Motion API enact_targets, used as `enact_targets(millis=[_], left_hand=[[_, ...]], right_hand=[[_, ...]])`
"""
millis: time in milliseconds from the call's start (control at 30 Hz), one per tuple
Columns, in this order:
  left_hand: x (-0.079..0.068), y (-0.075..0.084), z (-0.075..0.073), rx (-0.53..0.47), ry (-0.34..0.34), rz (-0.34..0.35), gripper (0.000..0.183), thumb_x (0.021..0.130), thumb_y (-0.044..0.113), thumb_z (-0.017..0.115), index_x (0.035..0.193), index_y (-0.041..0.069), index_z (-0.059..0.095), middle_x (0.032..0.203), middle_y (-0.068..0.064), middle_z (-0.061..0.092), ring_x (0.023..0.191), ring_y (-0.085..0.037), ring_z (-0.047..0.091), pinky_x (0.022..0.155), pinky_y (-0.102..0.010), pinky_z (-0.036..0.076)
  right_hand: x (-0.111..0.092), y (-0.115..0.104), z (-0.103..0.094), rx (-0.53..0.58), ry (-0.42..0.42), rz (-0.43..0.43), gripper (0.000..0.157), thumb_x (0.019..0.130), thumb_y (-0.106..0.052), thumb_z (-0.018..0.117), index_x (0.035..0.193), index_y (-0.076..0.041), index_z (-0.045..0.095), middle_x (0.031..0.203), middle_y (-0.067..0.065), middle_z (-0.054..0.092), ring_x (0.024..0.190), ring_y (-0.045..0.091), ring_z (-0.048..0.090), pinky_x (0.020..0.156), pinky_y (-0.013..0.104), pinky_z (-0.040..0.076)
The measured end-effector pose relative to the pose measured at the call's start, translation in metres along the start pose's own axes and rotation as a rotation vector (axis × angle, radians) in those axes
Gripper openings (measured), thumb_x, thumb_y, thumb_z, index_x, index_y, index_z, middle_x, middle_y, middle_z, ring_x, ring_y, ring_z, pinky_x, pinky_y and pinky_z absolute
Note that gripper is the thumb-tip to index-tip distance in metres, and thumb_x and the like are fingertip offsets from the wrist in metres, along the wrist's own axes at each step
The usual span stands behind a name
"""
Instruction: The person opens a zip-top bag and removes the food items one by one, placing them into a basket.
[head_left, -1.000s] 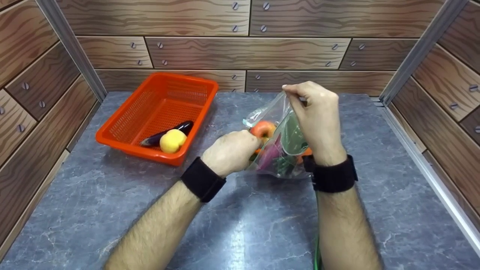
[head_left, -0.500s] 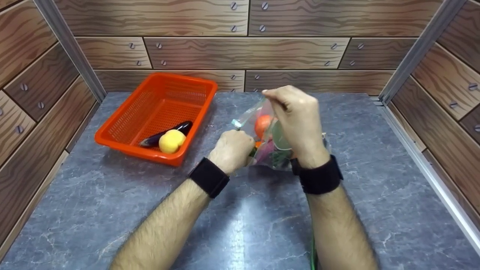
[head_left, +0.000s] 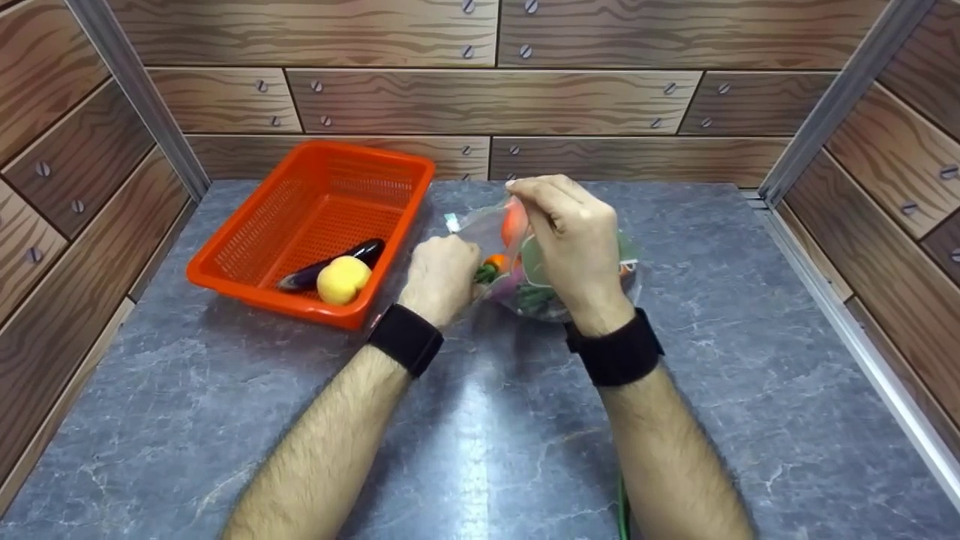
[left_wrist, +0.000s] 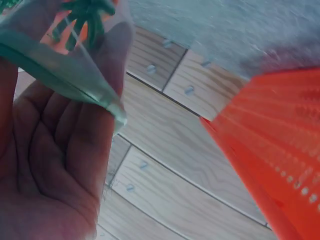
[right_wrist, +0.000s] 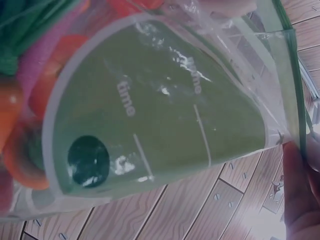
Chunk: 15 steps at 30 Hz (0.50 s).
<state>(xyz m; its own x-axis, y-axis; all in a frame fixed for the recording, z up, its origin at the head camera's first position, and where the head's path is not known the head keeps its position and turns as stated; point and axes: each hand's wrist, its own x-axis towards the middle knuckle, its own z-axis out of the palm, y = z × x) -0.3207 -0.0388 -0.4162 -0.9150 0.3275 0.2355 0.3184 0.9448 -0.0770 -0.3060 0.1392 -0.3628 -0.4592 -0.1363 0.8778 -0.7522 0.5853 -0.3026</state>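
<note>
A clear zip bag (head_left: 489,227) with a green printed panel (right_wrist: 160,105) is between both hands, full of toy-like produce. Inside show a red round fruit (head_left: 513,220), an orange piece with a green top (head_left: 495,264) and something pink-purple (head_left: 507,283). At the bag's left side my left hand (head_left: 441,276) holds its green-edged mouth; the left wrist view shows fingers behind that edge (left_wrist: 60,82). My right hand (head_left: 576,244) pinches the top edge at the other side, thumb against fingers. Part of the bag is hidden behind the right hand.
An orange perforated basket (head_left: 247,294) stands at the left, close to my left hand. In it lie an eggplant (head_left: 301,279) and a yellow fruit (head_left: 343,280). Wood-patterned walls (head_left: 480,101) enclose the grey marbled table (head_left: 360,450). A green cord (head_left: 622,510) runs beside my right forearm.
The right hand has moved left, carrying the bag's top edge with it. The bag has shifted left and farther back. My left hand has also moved slightly left and away, still holding the bag.
</note>
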Motion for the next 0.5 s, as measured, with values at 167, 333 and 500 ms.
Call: enact_targets(millis=[167, 333, 500], left_hand=[[0.0029, -0.0061, 0.0017, 0.026, 0.064, -0.113, 0.039, 0.095, 0.049, 0.098, 0.099, 0.011, 0.088, 0.097, -0.011, 0.089, 0.089, -0.036, 0.088, 0.072, -0.05, 0.074], [0.0025, -0.0052, 0.0034, 0.039, 0.12, -0.2, 0.043, 0.096, 0.049, 0.097, 0.109, 0.009, 0.089, 0.099, -0.011, 0.09, 0.087, -0.034, 0.089, 0.069, -0.046, 0.073], [-0.0004, -0.0006, 0.0047, 0.043, 0.117, -0.191, 0.037, 0.099, 0.044, 0.094, 0.109, 0.009, 0.09, 0.097, -0.01, 0.089, 0.086, -0.033, 0.088, 0.069, -0.046, 0.072]], right_hand=[[-0.0015, 0.0007, 0.0018, 0.013, 0.023, 0.01, 0.011, 0.109, -0.006, 0.081, 0.112, -0.006, 0.092, 0.111, 0.01, 0.091, 0.107, 0.028, 0.088, 0.1, 0.031, 0.07], [-0.0005, 0.0026, 0.0037, 0.028, 0.03, 0.038, 0.012, 0.109, -0.006, 0.081, 0.113, -0.006, 0.092, 0.11, 0.009, 0.091, 0.107, 0.026, 0.088, 0.099, 0.028, 0.07], [0.0022, 0.005, 0.0031, 0.037, 0.033, 0.068, 0.011, 0.11, -0.006, 0.081, 0.113, -0.005, 0.092, 0.111, 0.009, 0.091, 0.107, 0.025, 0.088, 0.098, 0.027, 0.069]])
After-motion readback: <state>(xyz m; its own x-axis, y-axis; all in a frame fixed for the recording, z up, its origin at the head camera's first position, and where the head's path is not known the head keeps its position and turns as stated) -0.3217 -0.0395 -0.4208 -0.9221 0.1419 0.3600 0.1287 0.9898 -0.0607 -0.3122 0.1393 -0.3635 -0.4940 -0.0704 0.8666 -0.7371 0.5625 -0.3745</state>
